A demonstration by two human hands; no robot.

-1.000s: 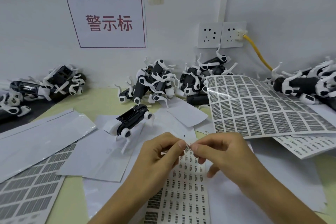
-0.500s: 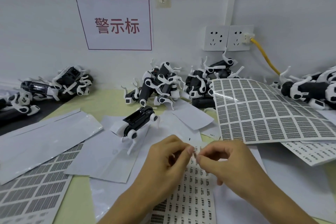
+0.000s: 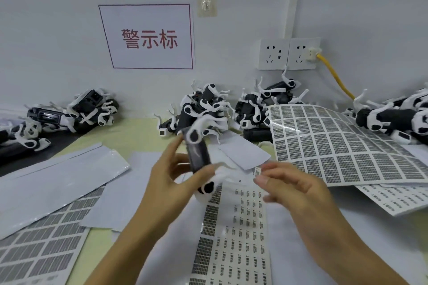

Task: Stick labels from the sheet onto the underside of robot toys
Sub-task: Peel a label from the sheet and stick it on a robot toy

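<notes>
Fingers of the left hand (image 3: pixel 172 176) wrap a black-and-white robot toy (image 3: pixel 198 154) lifted above the label sheet (image 3: pixel 234 238) — the right hand (image 3: pixel 294 190) pinches a small label (image 3: pixel 257 171) just beside it; more toys (image 3: pixel 203 109) pile near the wall.

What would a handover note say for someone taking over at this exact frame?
Left hand: holds a black-and-white robot dog toy lifted off the table.
Right hand: fingers pinch one small white printed label, off its sheet.
The long white label sheet lies below the hands.
Done: label peeled, toy picked up.
Left: press label onto the toy's underside; more toys lie piled along the wall.
</notes>
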